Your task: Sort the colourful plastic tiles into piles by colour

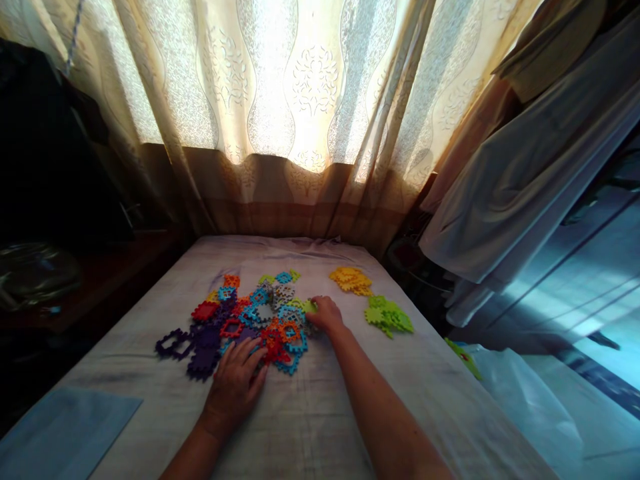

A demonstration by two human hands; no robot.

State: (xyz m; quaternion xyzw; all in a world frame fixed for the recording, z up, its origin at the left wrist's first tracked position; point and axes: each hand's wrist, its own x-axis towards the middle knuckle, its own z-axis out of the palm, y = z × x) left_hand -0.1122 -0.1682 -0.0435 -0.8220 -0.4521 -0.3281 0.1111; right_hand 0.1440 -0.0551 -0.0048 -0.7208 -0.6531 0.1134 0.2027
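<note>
A mixed heap of flat, toothed plastic pieces in purple [204, 350], red [205, 310], blue, orange, grey and green lies on the cloth-covered surface [300, 427]. My left hand [239, 377] rests on the heap's near edge, fingers spread, holding nothing visible. At the heap's right side, my right hand [325, 313] has thumb and fingers closed on a light green piece [309, 307]. Farther right are two single-colour piles, one yellow [351, 279] and, nearer, one light green [389, 315].
A blue sheet [70, 430] lies at the near left corner. Patterned curtains [315, 80] hang behind the surface. Clothes [500, 180] hang at the right, above a clear plastic bag [530, 400] and a green item [463, 358]. Dark furniture [100, 273] stands left.
</note>
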